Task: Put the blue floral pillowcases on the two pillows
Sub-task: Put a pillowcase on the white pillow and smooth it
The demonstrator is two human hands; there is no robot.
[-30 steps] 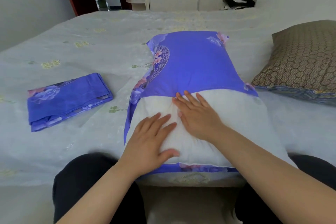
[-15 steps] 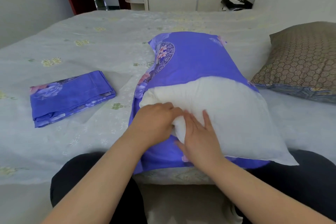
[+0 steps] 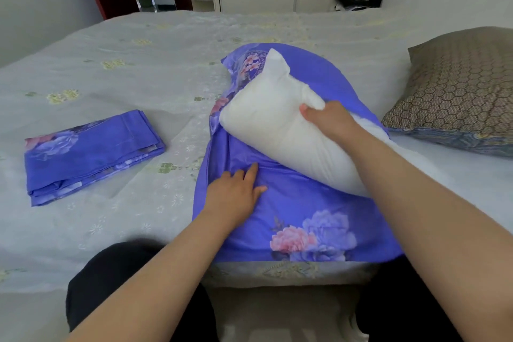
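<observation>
The person is part-way through casing the first pillow point(image 3: 280, 130). The white pillow lies folded back on the opened case point(image 3: 302, 219), its far end apparently inside the case's far half, its near part lifted. The right hand point(image 3: 330, 119) grips the pillow's upper edge, fingers curled over it. The left hand point(image 3: 236, 191) rests flat, fingers straight, on the case's lower layer just beside the pillow. The second case point(image 3: 88, 155) lies folded on the bed point(image 3: 138, 64), well left of the pillow. A brown pillow point(image 3: 460, 86) sits to its right, uncased. Next, judging by this, the near flap must be opened and the pillow's loose end tucked under it, corners seated.
</observation>
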